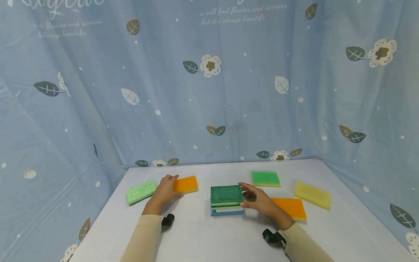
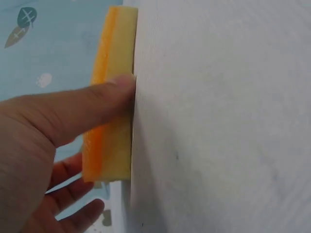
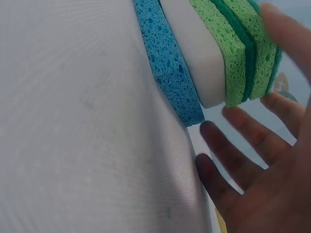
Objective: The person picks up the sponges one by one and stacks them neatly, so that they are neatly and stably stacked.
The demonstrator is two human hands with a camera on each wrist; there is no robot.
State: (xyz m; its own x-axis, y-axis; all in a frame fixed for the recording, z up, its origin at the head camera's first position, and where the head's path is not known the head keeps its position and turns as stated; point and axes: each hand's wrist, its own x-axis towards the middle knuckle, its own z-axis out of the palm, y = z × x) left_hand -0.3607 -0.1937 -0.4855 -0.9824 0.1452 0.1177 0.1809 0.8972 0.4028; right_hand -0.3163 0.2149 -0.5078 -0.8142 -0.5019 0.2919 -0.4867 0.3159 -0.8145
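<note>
My left hand (image 1: 165, 191) holds an orange-topped yellow sponge (image 1: 187, 185) by its left end. The thumb (image 2: 109, 94) lies on its near side in the left wrist view, with the other fingers behind it. A stack in the table's middle has a blue sponge (image 3: 170, 68) at the bottom, a white block (image 3: 199, 58) above, then two light green sponges (image 3: 234, 73) with dark green scouring layers, the upper one (image 1: 226, 194) dark side up. My right hand (image 1: 256, 200) is at the stack's right side, fingers spread and loosely bent, fingertips right beside its edges.
A light green sponge (image 1: 141, 191) lies at the left. Another orange sponge (image 1: 290, 208) is beside my right wrist, with a green-topped sponge (image 1: 266, 179) behind and a yellow one (image 1: 312, 195) farther right. The white table (image 1: 203, 240) is backed by a blue patterned curtain (image 1: 242, 109).
</note>
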